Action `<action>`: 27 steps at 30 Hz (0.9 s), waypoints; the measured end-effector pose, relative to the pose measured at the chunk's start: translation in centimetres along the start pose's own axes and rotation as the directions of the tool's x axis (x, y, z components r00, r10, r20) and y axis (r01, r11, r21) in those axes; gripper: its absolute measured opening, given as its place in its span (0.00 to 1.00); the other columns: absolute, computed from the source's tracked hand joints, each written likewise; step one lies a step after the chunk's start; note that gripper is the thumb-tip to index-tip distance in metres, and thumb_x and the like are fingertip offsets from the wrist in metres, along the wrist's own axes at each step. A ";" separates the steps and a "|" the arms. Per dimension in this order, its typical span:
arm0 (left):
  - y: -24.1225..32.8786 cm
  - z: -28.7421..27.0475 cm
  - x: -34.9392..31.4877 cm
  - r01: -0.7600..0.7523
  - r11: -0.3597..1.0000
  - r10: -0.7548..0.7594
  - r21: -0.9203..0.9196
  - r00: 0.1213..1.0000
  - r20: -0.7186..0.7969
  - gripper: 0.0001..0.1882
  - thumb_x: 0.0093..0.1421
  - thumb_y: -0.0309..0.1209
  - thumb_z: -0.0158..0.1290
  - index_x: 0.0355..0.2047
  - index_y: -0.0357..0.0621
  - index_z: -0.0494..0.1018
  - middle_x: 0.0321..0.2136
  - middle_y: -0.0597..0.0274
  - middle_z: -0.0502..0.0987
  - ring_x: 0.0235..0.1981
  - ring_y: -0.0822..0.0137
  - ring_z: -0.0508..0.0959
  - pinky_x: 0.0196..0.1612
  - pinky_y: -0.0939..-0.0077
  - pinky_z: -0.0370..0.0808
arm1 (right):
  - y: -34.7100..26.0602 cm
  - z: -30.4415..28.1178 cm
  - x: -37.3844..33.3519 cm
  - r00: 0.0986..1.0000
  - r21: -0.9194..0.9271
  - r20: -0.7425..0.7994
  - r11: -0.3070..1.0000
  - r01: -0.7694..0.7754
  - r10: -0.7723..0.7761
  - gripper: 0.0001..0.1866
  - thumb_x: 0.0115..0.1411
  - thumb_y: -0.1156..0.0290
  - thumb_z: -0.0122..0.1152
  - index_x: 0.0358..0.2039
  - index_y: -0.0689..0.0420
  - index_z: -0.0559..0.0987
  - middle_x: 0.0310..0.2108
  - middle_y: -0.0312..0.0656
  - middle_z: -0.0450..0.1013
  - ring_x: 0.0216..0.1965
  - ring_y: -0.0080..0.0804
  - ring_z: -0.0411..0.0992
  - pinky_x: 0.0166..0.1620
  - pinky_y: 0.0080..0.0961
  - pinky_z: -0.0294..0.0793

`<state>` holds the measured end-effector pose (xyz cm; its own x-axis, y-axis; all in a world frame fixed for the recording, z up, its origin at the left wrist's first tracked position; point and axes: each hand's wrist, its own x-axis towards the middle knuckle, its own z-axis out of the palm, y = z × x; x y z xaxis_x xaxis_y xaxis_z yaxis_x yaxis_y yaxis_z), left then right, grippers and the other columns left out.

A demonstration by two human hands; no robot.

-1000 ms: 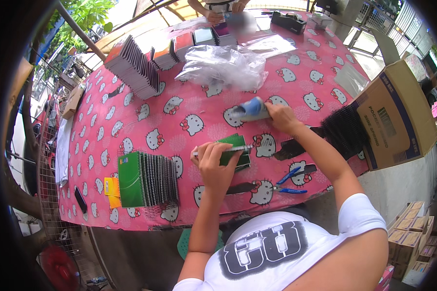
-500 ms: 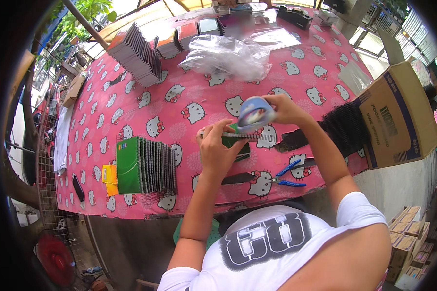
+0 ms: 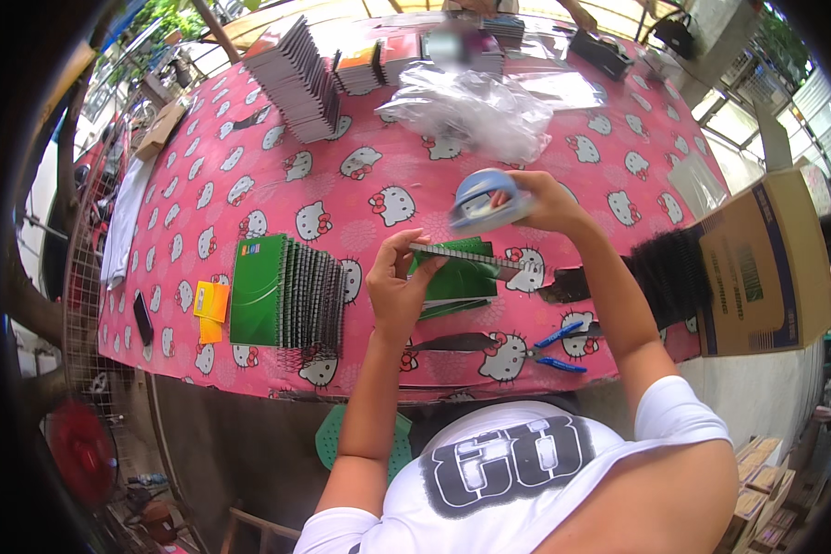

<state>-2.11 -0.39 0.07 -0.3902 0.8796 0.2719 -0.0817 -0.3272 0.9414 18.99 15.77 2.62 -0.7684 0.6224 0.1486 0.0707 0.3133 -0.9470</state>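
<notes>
My left hand pinches a spiral notebook near its left end, holding it on edge with its thin side up. Green notebooks lie under and behind it on the pink tablecloth. Just above, my right hand grips a light blue, iron-shaped tool by its loop handle. The tool is a little blurred, and its exact kind cannot be made out. It is apart from the notebook. Blue-handled pliers lie nearer me, to the right.
A stack of green spiral notebooks stands left, beside yellow cards and a phone. Black spiral coils spill from a cardboard box at right. Clear plastic and a tall notebook stack sit farther back. Another person's hand shows there.
My view has shifted, so the table sits differently in it. The tool has tilted in my right hand. More of the green notebooks shows beneath the one in my left hand.
</notes>
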 end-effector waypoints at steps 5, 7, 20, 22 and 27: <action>-0.2 -1.1 -0.1 0.029 0.999 -0.029 -0.033 0.999 0.018 0.15 0.54 0.14 0.56 0.43 0.34 0.76 0.39 0.59 0.79 0.41 0.72 0.78 0.46 0.79 0.75 | 0.1 1.8 2.1 0.992 -0.392 -0.121 0.917 -0.070 0.024 0.18 0.47 0.81 0.66 0.41 0.59 0.79 0.32 0.36 0.76 0.34 0.18 0.70 0.38 0.22 0.73; -0.8 -1.9 -0.2 0.059 0.994 -0.057 -0.089 0.998 0.026 0.16 0.55 0.13 0.55 0.44 0.33 0.76 0.38 0.58 0.80 0.41 0.72 0.78 0.47 0.80 0.75 | -1.2 2.0 1.7 0.995 -0.252 -0.098 0.967 -0.031 0.007 0.19 0.47 0.83 0.65 0.43 0.60 0.78 0.34 0.36 0.77 0.35 0.17 0.70 0.39 0.21 0.73; -1.5 -1.8 1.0 0.077 0.951 -0.059 -0.298 0.996 0.070 0.12 0.49 0.15 0.63 0.33 0.37 0.74 0.36 0.55 0.79 0.40 0.66 0.78 0.45 0.75 0.76 | 1.6 4.8 -15.8 0.964 -0.754 -0.259 0.636 -0.163 -0.060 0.37 0.44 0.59 0.71 0.54 0.57 0.69 0.59 0.53 0.59 0.59 0.55 0.60 0.59 0.45 0.60; -1.2 -0.5 0.9 -0.017 0.964 0.022 -0.265 1.000 0.015 0.12 0.49 0.15 0.63 0.32 0.38 0.74 0.36 0.54 0.79 0.40 0.66 0.79 0.44 0.75 0.77 | 0.5 8.5 -19.8 0.983 -0.593 -0.143 0.786 -0.175 0.111 0.36 0.46 0.59 0.71 0.55 0.56 0.69 0.59 0.54 0.59 0.59 0.53 0.60 0.60 0.44 0.58; 1.7 2.3 0.1 -0.276 0.957 0.272 -0.086 0.961 -0.051 0.10 0.49 0.15 0.63 0.30 0.37 0.74 0.35 0.53 0.79 0.37 0.66 0.79 0.42 0.75 0.77 | 2.1 11.5 -22.7 0.951 -0.741 -0.308 0.628 -0.240 0.001 0.31 0.51 0.67 0.68 0.55 0.58 0.71 0.46 0.51 0.68 0.48 0.46 0.67 0.48 0.42 0.67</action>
<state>-0.17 -0.11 2.18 -0.4444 0.7384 0.5072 -0.0499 -0.5857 0.8090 29.32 -5.95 -5.97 -0.5353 0.8134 0.2277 0.7001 0.5781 -0.4191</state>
